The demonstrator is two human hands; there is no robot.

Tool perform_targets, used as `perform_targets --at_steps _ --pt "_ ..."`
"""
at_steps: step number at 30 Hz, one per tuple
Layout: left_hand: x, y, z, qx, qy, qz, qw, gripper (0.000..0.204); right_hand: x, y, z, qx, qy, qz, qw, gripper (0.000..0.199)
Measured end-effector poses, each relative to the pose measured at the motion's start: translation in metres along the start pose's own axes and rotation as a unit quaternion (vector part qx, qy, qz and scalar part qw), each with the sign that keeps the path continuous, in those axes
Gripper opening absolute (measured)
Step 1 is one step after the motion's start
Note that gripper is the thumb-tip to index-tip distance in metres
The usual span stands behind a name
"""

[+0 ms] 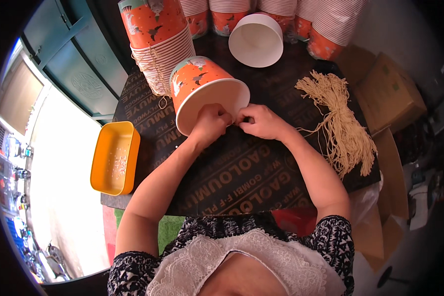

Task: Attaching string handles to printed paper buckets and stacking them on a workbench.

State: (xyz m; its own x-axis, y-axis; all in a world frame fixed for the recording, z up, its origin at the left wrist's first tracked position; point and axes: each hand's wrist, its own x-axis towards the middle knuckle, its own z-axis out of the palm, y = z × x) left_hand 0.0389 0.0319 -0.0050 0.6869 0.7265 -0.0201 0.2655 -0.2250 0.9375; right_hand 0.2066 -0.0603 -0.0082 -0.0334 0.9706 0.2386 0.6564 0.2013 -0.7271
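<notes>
An orange paper bucket (188, 81) with a white inside and printed figures lies tilted on the dark table, its mouth toward me. My left hand (213, 122) reaches into the mouth, fingers curled together near the lower right rim; whatever they grip is hidden. At the outside of that same rim, my right hand (262, 122) is closed in a pinch on the edge, its fingertips close to the left hand's. Behind the bucket on the left stands a tall stack of nested orange buckets (155, 37), with loops of beige cord (159, 69) hanging down its side.
A bundle of beige cords (345, 130) lies on the table's right side. At the left edge sits a yellow plastic box (134, 165) with small pale bits inside. A white-lined bucket (256, 42) and more stacks (325, 34) line the back. Cardboard boxes (392, 91) stand right of the table.
</notes>
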Motion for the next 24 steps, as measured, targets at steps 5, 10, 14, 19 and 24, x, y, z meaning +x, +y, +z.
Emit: perform_targets --at_steps 5,10,14,19,24 --pt "-0.001 0.004 0.001 -0.013 -0.006 -0.026 1.0 0.016 -0.003 0.004 -0.017 0.006 -0.032 -0.003 0.999 0.011" --pt "0.001 0.0 0.0 -0.02 -0.004 -0.037 0.999 0.016 -0.006 -0.011 -0.018 -0.025 0.048 -0.019 0.998 0.011" --pt "0.001 0.0 0.001 -0.024 0.01 -0.03 0.999 0.016 -0.007 -0.014 -0.02 -0.009 0.024 0.016 1.0 0.009" --pt "0.001 0.001 0.003 -0.028 0.034 -0.012 0.999 0.016 -0.007 0.001 -0.014 -0.151 0.044 -0.03 0.987 0.013" --pt "0.005 -0.002 0.001 -0.025 0.062 -0.009 0.998 0.017 -0.002 -0.009 -0.001 -0.162 0.14 0.0 0.977 0.014"
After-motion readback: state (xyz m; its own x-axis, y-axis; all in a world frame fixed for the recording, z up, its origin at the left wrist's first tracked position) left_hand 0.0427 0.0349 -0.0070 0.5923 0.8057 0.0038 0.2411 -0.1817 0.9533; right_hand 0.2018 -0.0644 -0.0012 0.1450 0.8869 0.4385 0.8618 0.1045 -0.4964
